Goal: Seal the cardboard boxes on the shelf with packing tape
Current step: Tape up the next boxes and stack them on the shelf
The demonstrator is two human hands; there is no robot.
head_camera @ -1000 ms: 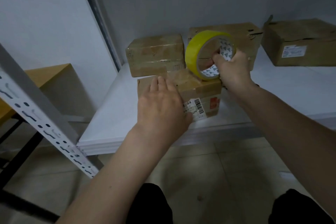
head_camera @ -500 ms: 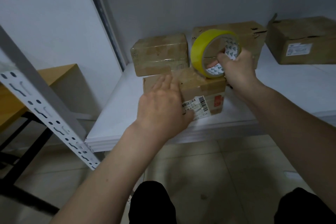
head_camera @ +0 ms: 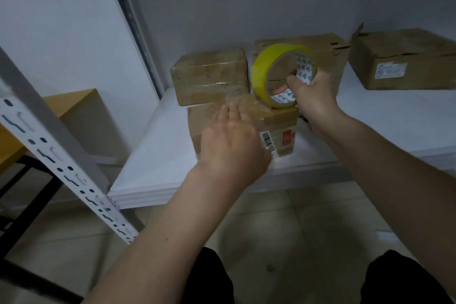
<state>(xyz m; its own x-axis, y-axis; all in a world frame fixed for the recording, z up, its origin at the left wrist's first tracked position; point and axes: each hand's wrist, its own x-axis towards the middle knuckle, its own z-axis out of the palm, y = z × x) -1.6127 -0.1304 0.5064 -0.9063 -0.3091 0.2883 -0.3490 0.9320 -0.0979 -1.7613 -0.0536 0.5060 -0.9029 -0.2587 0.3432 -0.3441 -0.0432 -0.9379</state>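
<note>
Head view: left hand (head_camera: 232, 145) flat, fingers straight, pressing top of front box (head_camera: 281, 119) at shelf (head_camera: 158, 145) edge. Right hand (head_camera: 314, 95) grips yellow tape roll (head_camera: 267, 66) standing on box. Three more boxes (head_camera: 209, 76) behind.

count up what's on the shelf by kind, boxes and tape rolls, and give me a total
Cardboard boxes: 4 (front box, box behind it, box behind the roll, box at far right)
Tape rolls: 1 (yellow roll, held by the right hand on the front box)
Total: 5
</note>
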